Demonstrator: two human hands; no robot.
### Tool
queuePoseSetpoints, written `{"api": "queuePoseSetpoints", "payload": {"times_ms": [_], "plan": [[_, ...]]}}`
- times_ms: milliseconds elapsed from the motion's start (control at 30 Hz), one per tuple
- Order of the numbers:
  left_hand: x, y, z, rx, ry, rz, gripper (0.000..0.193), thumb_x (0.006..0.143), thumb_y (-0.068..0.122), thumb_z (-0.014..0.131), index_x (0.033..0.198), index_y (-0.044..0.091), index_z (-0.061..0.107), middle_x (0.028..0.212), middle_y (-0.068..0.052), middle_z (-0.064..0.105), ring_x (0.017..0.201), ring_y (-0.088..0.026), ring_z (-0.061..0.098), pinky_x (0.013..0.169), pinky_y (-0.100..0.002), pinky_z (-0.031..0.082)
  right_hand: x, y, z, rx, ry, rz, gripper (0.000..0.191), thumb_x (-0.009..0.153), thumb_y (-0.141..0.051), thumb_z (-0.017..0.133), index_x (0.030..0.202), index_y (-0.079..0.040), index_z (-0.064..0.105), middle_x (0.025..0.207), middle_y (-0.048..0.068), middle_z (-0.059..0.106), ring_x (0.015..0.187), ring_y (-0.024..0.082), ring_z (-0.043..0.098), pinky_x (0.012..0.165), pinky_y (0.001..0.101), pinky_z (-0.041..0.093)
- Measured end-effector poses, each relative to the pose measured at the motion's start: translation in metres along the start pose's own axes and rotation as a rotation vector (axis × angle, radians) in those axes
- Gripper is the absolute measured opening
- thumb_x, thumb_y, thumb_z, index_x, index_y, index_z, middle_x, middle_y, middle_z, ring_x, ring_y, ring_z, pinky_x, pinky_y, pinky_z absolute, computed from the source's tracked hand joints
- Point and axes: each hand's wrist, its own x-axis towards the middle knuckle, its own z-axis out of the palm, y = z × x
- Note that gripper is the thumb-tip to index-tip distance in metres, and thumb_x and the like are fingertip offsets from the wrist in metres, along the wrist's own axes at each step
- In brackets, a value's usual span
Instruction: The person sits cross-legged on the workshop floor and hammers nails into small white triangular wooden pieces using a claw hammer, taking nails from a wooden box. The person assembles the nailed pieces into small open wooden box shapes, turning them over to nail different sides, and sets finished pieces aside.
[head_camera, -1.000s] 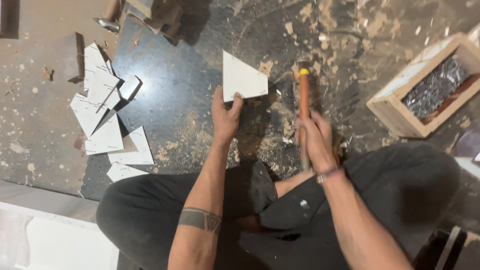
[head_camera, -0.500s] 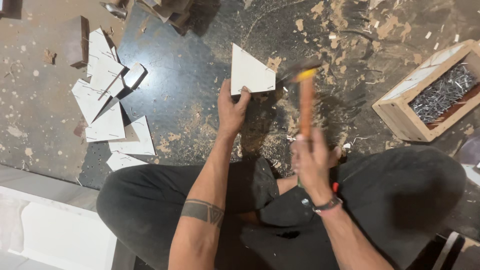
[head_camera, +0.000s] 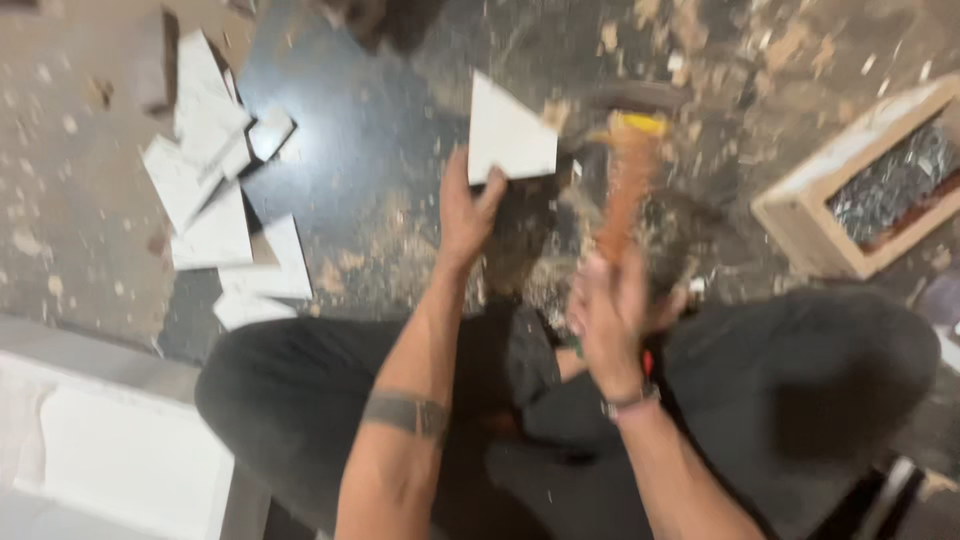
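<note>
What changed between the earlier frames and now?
The right hand has swung the orange-handled hammer from upright beside the white triangular piece toward it; both are now motion-blurred. Nothing was picked up or let go. The left hand still pins the triangle's lower edge. The pile of white offcuts and the wooden box of nails stayed where they were.

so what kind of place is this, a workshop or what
Probably a rough workshop floor: wood chips litter the dark ground, a wooden box of nails sits nearby, and cut white triangular pieces lie piled to one side.
</note>
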Motion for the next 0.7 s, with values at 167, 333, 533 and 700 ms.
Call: {"api": "queuePoseSetpoints", "payload": {"times_ms": [167, 333, 533, 700], "plan": [[-0.002, -0.002, 0.0, 0.006, 0.01, -0.03, 0.035, 0.099, 0.025, 0.066, 0.121, -0.002, 0.061, 0.111, -0.018, 0.068, 0.103, -0.029, 0.066, 0.092, -0.04, 0.051, -0.018, 0.013, 0.014, 0.414, 0.145, -0.165, 0.028, 0.113, -0.028, 0.048, 0.137, -0.016, 0.04, 0.09, 0.0, 0.052, 0.058, 0.007, 0.049, 0.052, 0.0255, 0.043], [0.0, -0.003, 0.003, -0.085, 0.019, -0.111, 0.036, 0.098, 0.025, 0.066, 0.121, -0.003, 0.061, 0.107, -0.016, 0.07, 0.098, -0.024, 0.067, 0.089, -0.039, 0.054, 0.012, 0.029, 0.014, -0.312, -0.059, 0.296, 0.023, 0.108, -0.028, 0.049, 0.122, -0.009, 0.051, 0.075, 0.005, 0.05, 0.048, 0.01, 0.045, 0.038, 0.0253, 0.037], [0.003, -0.002, 0.0, -0.1, 0.021, -0.127, 0.041, 0.098, 0.027, 0.065, 0.125, -0.004, 0.059, 0.109, -0.015, 0.071, 0.1, -0.022, 0.068, 0.087, -0.036, 0.055, -0.011, 0.005, 0.015, 0.207, 0.035, -0.126, 0.025, 0.112, -0.024, 0.047, 0.133, -0.011, 0.044, 0.084, -0.002, 0.051, 0.057, 0.005, 0.044, 0.049, 0.0223, 0.04], [0.001, 0.001, 0.001, -0.065, 0.043, -0.044, 0.043, 0.099, 0.026, 0.066, 0.128, -0.005, 0.058, 0.114, -0.017, 0.07, 0.106, -0.024, 0.067, 0.094, -0.038, 0.052, 0.005, 0.004, 0.026, -0.145, 0.013, 0.19, 0.027, 0.104, -0.024, 0.048, 0.129, -0.014, 0.044, 0.072, -0.001, 0.048, 0.047, 0.007, 0.044, 0.038, 0.0236, 0.038]]}}
